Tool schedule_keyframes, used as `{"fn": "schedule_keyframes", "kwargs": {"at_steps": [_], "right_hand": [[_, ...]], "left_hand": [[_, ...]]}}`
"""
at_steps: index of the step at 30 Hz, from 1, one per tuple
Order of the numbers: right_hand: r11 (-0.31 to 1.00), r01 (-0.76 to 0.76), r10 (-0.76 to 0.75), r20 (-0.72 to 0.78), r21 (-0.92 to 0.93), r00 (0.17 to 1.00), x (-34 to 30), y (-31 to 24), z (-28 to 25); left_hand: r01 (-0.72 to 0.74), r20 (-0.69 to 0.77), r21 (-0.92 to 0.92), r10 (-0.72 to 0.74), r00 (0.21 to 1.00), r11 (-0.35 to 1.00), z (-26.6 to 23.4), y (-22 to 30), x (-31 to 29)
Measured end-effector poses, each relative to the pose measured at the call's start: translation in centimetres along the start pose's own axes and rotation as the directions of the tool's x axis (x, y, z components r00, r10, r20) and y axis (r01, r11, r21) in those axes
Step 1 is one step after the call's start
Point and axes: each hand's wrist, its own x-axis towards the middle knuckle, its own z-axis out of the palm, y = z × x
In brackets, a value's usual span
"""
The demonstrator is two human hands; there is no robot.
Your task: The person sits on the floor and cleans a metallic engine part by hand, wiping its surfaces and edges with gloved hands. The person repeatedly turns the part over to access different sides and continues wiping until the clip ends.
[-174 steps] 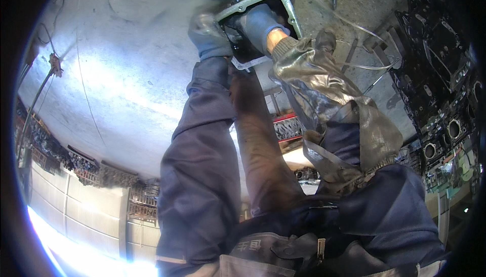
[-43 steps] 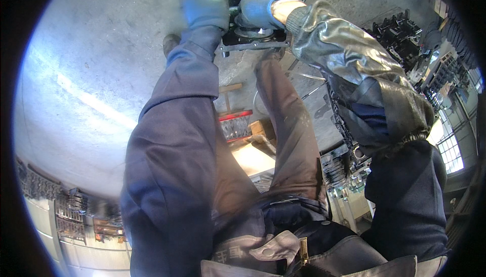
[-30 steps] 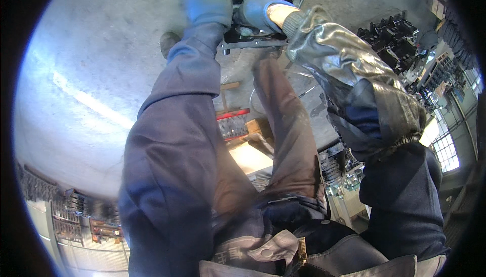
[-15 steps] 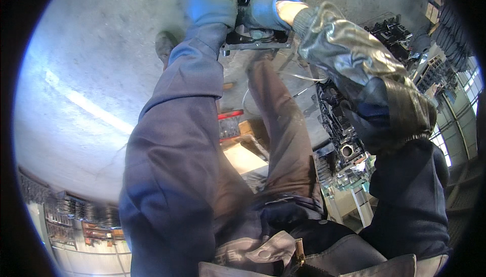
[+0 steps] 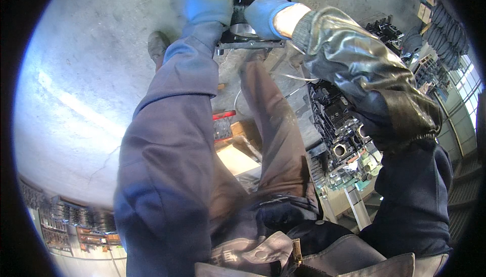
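At the top of the head view is a dark metal casting that looks like an engine block (image 5: 253, 45), with a pale flange along its near edge. Inside its opening shows a shiny curved metal surface (image 5: 244, 30). My right hand (image 5: 264, 17), in a blue glove, is over the right part of the opening, its fingers curled in and down; what they hold, if anything, is hidden. Along the block's left side lies my left hand (image 5: 205, 4), also in a blue glove; a hazy smear covers it and its fingers cannot be made out.
Black engine parts (image 5: 334, 120) stand on a rack at my right, with more parts (image 5: 387, 34) beyond. Near my feet are a red-edged crate (image 5: 223, 125) and a cardboard box (image 5: 238, 158). A pale hose (image 5: 291, 76) curves over the concrete floor (image 5: 101, 64).
My right hand has turned and lifted within the block's opening, showing more of its back and uncovering the curved metal inside. My left hand stays by the block. The whole view has shifted slightly.
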Motion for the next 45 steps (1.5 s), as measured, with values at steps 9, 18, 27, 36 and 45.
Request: {"fn": "schedule_keyframes", "kwargs": {"at_steps": [9, 18, 27, 36, 45], "right_hand": [[0.998, -0.006, 0.004, 0.035, 0.063, 0.999, 2.0, 1.1, 1.5], [0.925, -0.055, 0.075, -0.04, 0.375, 0.996, 1.4, 1.1, 1.0], [0.912, -0.11, 0.168, -0.115, 0.395, 0.979, 3.6, -0.1, 2.8], [0.996, -0.056, 0.065, -0.141, 0.07, 0.988, -0.3, 0.1, 1.9], [0.944, -0.209, 0.265, -0.205, 0.256, 0.942, 0.1, 0.0, 1.8]], "left_hand": [[-0.059, 0.005, -0.02, 0.059, 0.998, 0.998, 0.4, -1.2, 0.1], [0.038, -0.023, 0.08, -0.037, 0.999, 0.996, 0.6, -0.3, 0.3], [-0.045, -0.011, 0.003, 0.045, 0.999, 0.999, 0.5, -0.6, 0.0], [-0.205, -0.135, -0.342, 0.168, 0.976, 0.917, 0.1, 0.9, -0.5], [0.031, 0.003, 0.042, -0.031, 1.0, 0.999, 0.4, -1.0, 0.3]]}}
